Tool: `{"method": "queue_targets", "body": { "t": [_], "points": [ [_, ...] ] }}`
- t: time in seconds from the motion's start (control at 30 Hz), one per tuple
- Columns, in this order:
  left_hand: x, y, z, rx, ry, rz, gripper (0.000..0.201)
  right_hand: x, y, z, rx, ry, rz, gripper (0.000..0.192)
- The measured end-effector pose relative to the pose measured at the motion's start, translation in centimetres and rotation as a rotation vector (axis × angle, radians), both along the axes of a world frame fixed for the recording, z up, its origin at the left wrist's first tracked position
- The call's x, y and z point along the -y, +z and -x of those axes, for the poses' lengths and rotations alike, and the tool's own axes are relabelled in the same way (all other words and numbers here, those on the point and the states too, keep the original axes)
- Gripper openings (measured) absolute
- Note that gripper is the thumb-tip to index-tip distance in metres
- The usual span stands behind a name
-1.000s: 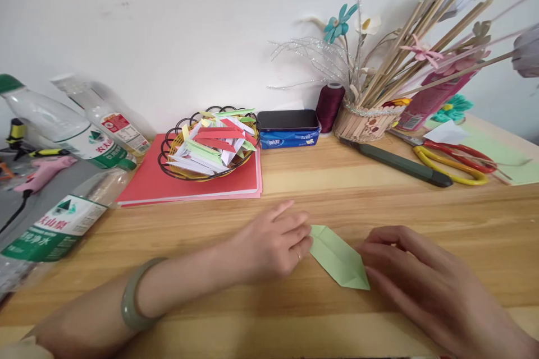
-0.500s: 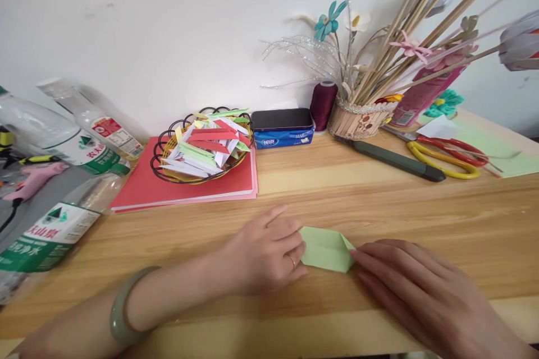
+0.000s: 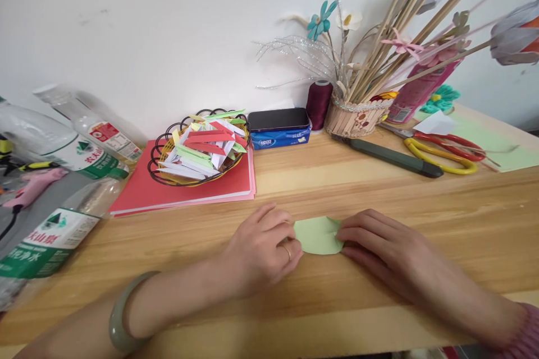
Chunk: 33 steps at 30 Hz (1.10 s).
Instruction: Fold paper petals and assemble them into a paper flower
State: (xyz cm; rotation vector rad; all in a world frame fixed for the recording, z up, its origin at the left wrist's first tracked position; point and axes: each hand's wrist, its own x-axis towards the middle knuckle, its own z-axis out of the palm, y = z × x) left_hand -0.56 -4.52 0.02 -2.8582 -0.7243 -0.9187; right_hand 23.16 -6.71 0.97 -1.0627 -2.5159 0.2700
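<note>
A small sheet of light green paper, with folded corners at its right end, is between my hands just above or on the wooden table; the exact gap is hard to judge. My left hand, wearing a ring, pinches its left end with curled fingers. At the right end, my right hand grips the paper between thumb and fingertips. The fingers of both hands cover the paper's two ends.
Behind my left hand, a wire-rimmed basket of folded paper strips rests on red paper. Plastic bottles lie at the left. Farther right are a phone on a tissue pack, a dark green cutter, scissors and a stick-sided flower holder.
My right hand has moved left and up in the view, and its fingertips have closed on the paper's right end. The paper has shifted slightly left and now bows a little.
</note>
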Motion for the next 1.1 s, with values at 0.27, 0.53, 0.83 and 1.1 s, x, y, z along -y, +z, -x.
{"method": "queue_targets", "body": {
  "t": [0.27, 0.53, 0.83, 1.1],
  "points": [
    [0.4, 0.3, -0.4, 0.112, 0.15, 0.424, 0.009, -0.4, 0.1, 0.1, -0.021, 0.014, 0.064, 0.019],
    [0.3, 0.3, -0.6, 0.143, 0.19, 0.512, 0.01, -0.6, -0.2, -0.2, -0.026, 0.037, 0.103, 0.012],
    [0.4, 0.7, -0.9, 0.161, 0.214, 0.611, 0.008, -0.9, -0.3, 0.4, -0.119, -0.135, 0.14, 0.014],
    [0.1, 0.3, -1.2, 0.166, 0.262, 0.638, 0.008, -1.4, -0.3, 0.9, -0.133, -0.204, 0.172, 0.018]
  ]
}}
